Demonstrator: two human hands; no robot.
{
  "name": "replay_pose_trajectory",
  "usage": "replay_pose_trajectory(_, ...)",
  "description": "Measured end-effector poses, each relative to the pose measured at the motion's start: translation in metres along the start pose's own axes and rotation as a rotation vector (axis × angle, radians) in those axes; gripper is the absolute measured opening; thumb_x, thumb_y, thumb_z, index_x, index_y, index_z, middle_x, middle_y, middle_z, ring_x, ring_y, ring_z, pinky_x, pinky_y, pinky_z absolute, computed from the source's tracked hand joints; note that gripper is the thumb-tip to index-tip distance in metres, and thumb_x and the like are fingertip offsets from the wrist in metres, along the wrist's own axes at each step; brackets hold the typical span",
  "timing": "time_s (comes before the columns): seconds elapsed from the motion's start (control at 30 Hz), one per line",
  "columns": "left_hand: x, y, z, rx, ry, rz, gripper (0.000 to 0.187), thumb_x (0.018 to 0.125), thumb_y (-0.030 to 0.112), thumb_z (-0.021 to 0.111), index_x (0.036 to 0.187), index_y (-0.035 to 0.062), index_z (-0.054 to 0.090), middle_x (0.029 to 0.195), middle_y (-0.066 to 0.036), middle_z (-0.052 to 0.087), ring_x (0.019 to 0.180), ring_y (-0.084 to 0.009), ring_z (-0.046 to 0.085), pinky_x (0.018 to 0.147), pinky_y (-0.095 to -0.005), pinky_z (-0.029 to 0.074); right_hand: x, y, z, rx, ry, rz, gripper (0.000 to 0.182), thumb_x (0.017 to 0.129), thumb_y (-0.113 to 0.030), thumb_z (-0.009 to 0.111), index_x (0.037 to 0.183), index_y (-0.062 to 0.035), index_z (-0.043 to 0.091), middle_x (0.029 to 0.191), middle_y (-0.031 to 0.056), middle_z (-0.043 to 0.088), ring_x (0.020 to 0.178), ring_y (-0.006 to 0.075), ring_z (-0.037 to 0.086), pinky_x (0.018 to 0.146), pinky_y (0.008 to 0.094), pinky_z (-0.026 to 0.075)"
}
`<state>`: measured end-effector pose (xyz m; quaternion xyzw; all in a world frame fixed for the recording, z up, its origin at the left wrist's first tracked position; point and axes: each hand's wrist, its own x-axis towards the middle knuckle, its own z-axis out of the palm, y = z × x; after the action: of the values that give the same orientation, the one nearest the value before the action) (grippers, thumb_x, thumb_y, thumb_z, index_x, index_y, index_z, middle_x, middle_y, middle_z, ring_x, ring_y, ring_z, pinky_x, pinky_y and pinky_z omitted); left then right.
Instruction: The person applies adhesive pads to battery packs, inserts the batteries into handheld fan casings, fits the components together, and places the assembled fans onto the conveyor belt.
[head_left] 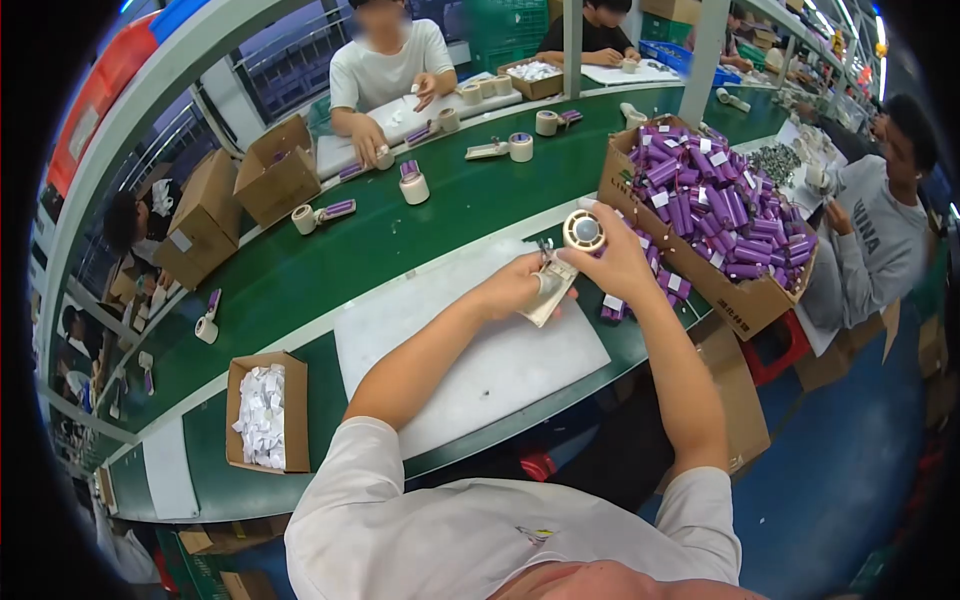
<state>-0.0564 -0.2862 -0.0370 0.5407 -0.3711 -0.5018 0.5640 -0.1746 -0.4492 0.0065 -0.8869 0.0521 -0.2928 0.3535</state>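
Observation:
My left hand [511, 287] is closed around a flat cream plastic housing [545, 298], which looks like an open handle shell with small parts at its upper end. In my right hand [622, 262] is a round cream head [584, 231] with a ring of slots and a grey centre, its face turned up. The head sits right at the upper end of the housing, and fingers hide where they meet. Both hands are over a white work mat [470, 375]. Close by my right forearm, purple wrapped battery packs [672, 285] lie beside a cardboard box [745, 305].
Purple packs [715, 200] heap the box on my right. A small carton [297, 420] of white paper pieces stands left of the mat. On the green conveyor belt [380, 245] lie several cream units with purple packs. Across it sits a person [390, 70]; another [870, 225] is at right.

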Motion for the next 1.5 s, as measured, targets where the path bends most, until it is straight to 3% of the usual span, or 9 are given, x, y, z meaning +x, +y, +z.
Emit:
replay_pose_trajectory(0.13, 0.005, -0.005, -0.014, 0.155, 0.018, -0.045, 0.04, 0.082, 0.003, 0.04, 0.12, 0.005, 0.053, 0.098, -0.01, 0.066, 0.071, -0.016, 0.064, 0.062, -0.029, 0.055, 0.013, -0.003, 0.001, -0.482, -0.011, -0.551, 0.047, 0.074, -0.011, 0.074, 0.118, -0.005, 0.06, 0.126, 0.0149, 0.056, 0.114, 0.0337, 0.057, 0.101, 0.039, 0.04)
replay_pose_trajectory(0.27, 0.006, -0.004, -0.017, 0.251, -0.111, -0.114, 0.04, 0.081, 0.002, 0.038, 0.117, 0.0042, 0.054, 0.098, -0.011, 0.066, 0.072, -0.0161, 0.064, 0.06, -0.0285, 0.054, 0.023, 0.002, 0.006, -0.296, -0.546, -0.385, 0.024, 0.07, -0.01, 0.07, 0.094, -0.0092, 0.068, 0.11, 0.0108, 0.064, 0.108, 0.0299, 0.056, 0.091, 0.0423, 0.042)
replay_pose_trajectory(0.3, 0.006, -0.003, -0.018, 0.263, -0.134, -0.128, 0.039, 0.081, 0.002, 0.037, 0.116, 0.0041, 0.054, 0.097, -0.011, 0.065, 0.072, -0.016, 0.064, 0.06, -0.0285, 0.054, 0.018, 0.001, 0.009, -0.371, -0.401, -0.504, 0.014, 0.071, -0.011, 0.068, 0.085, -0.0097, 0.066, 0.095, 0.008, 0.064, 0.098, 0.0288, 0.057, 0.083, 0.0417, 0.043)
replay_pose_trajectory(0.5, 0.006, -0.002, 0.0, 0.128, 0.116, 0.024, 0.048, 0.08, -0.004, 0.035, 0.123, 0.0027, 0.053, 0.096, -0.01, 0.063, 0.073, -0.0173, 0.063, 0.063, -0.0296, 0.053, -0.017, -0.015, 0.021, -0.517, 0.032, -0.42, 0.013, 0.071, -0.008, 0.068, 0.083, -0.0072, 0.062, 0.083, 0.0097, 0.056, 0.083, 0.0303, 0.057, 0.077, 0.0415, 0.043)
replay_pose_trajectory(0.7, 0.008, -0.016, 0.015, 0.111, 0.35, 0.307, 0.051, 0.08, -0.003, 0.039, 0.13, 0.004, 0.049, 0.097, -0.011, 0.063, 0.079, -0.0186, 0.064, 0.067, -0.0307, 0.053, -0.029, 0.003, 0.041, -0.125, 0.084, -0.287, 0.014, 0.074, -0.001, 0.065, 0.085, -0.0014, 0.057, 0.086, 0.0134, 0.054, 0.086, 0.0354, 0.055, 0.072, 0.0433, 0.045)
replay_pose_trajectory(1.0, 0.025, -0.012, -0.006, 0.507, 0.374, 0.45, 0.062, 0.076, 0.001, 0.044, 0.137, 0.0058, 0.04, 0.113, -0.023, 0.062, 0.102, -0.038, 0.063, 0.088, -0.0408, 0.05, -0.017, 0.003, 0.04, -0.008, 0.123, -0.211, 0.017, 0.078, 0.002, 0.066, 0.093, 0.0006, 0.059, 0.089, 0.0141, 0.055, 0.083, 0.0329, 0.059, 0.071, 0.0392, 0.048)
replay_pose_trajectory(1.2, 0.038, -0.006, -0.009, 0.414, 0.376, 0.444, 0.06, 0.076, 0.001, 0.044, 0.136, 0.0048, 0.042, 0.113, -0.022, 0.062, 0.105, -0.0359, 0.062, 0.091, -0.0397, 0.048, -0.006, 0.011, 0.046, 0.013, 0.34, -0.249, 0.017, 0.08, 0.003, 0.068, 0.095, 0.0014, 0.061, 0.09, 0.0125, 0.058, 0.074, 0.0243, 0.064, 0.062, 0.032, 0.052)
replay_pose_trajectory(1.3, 0.037, -0.004, -0.01, 0.405, 0.366, 0.406, 0.06, 0.076, 0.001, 0.044, 0.136, 0.0041, 0.043, 0.113, -0.022, 0.063, 0.105, -0.0358, 0.062, 0.091, -0.0395, 0.048, -0.005, 0.0, 0.047, 0.106, 0.352, -0.095, 0.016, 0.079, 0.003, 0.069, 0.093, 0.0014, 0.062, 0.089, 0.0126, 0.058, 0.072, 0.024, 0.063, 0.063, 0.0321, 0.052)
replay_pose_trajectory(1.5, 0.037, -0.012, -0.017, 0.459, 0.381, 0.472, 0.059, 0.076, 0.0, 0.043, 0.135, 0.003, 0.043, 0.11, -0.021, 0.064, 0.1, -0.0347, 0.064, 0.086, -0.0393, 0.05, -0.002, 0.011, 0.056, 0.032, 0.352, -0.148, 0.016, 0.078, 0.001, 0.071, 0.091, 0.0005, 0.064, 0.086, 0.0113, 0.059, 0.073, 0.0234, 0.061, 0.063, 0.0328, 0.051)
